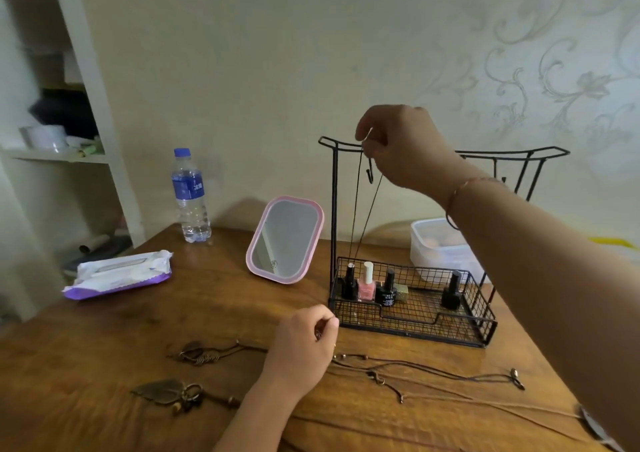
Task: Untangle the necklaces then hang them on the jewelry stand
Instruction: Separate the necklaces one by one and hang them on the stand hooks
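Note:
A black wire jewelry stand [334,209] with a top rail and a mesh basket stands on the wooden table. My right hand [401,146] is raised at the left end of the rail and pinches a thin dark necklace cord [356,216] that hangs in two strands down toward the basket, beside a small hook. My left hand [304,344] hovers low over the table in front of the basket, fingers curled on a small bead of a necklace. Other necklaces lie on the table: a leaf pendant [162,391], a coiled brown one [201,354] and long cords [433,372].
Several nail polish bottles [367,283] stand in the basket. A pink-framed mirror [285,240], a water bottle [190,197] and a wipes pack [117,275] sit to the left. A clear plastic box [440,243] is behind the stand. White shelves [59,155] stand at far left.

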Motion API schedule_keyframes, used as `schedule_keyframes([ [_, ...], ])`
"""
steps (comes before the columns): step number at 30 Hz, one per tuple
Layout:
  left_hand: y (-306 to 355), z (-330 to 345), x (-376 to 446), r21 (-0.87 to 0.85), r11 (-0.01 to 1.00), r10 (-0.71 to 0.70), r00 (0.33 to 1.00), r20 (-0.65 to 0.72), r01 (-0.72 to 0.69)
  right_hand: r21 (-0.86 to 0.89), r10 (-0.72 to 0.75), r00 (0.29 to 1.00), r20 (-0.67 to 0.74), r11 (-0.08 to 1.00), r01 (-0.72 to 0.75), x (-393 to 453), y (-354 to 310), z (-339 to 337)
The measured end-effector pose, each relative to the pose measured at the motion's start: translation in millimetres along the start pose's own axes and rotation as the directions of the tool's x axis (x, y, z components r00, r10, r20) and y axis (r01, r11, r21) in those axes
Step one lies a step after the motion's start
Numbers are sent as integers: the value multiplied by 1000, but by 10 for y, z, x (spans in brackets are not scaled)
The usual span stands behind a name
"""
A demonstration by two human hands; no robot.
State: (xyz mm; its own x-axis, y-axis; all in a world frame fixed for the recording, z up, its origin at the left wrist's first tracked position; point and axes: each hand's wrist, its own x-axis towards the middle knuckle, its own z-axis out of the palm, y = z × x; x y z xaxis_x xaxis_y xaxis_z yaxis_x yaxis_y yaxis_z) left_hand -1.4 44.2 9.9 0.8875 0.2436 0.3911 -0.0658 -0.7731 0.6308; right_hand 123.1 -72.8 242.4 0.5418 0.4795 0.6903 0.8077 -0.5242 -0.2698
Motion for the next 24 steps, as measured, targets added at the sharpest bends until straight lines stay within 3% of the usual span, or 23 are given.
schedule_keyframes([
  [4, 41, 38, -30, 56, 998, 29, 998, 52, -32, -179, -68, 997, 31, 981, 73, -70, 61, 91],
  [8, 76, 29, -54, 108, 994, 13, 993, 113, -26, -252, -144, 989, 23, 957, 145, -226, 87, 75],
  [13, 213, -169, 3, -74, 983, -154, 974, 164, 168, -94, -240, 937, -253, 970, 223, -691, 65, -38],
  [15, 260, -214, 58, -155, 963, -199, 969, 146, 221, -21, -178, 945, -275, 984, 179, -977, 107, 40],
  [17, 316, -212, 128, -191, 956, -206, 972, 111, 225, 78, -44, 980, -193, 995, 60, -1237, 202, 190],
  [20, 412, -179, 287, -175, 972, -158, 987, -8, 154, 132, 93, 993, -77, 988, -83, -1549, 404, 414],
  [24, 477, -154, 602, -110, 991, -98, 983, -155, 81, 155, 197, 980, -21, 969, -191, -1752, 584, 530],
])
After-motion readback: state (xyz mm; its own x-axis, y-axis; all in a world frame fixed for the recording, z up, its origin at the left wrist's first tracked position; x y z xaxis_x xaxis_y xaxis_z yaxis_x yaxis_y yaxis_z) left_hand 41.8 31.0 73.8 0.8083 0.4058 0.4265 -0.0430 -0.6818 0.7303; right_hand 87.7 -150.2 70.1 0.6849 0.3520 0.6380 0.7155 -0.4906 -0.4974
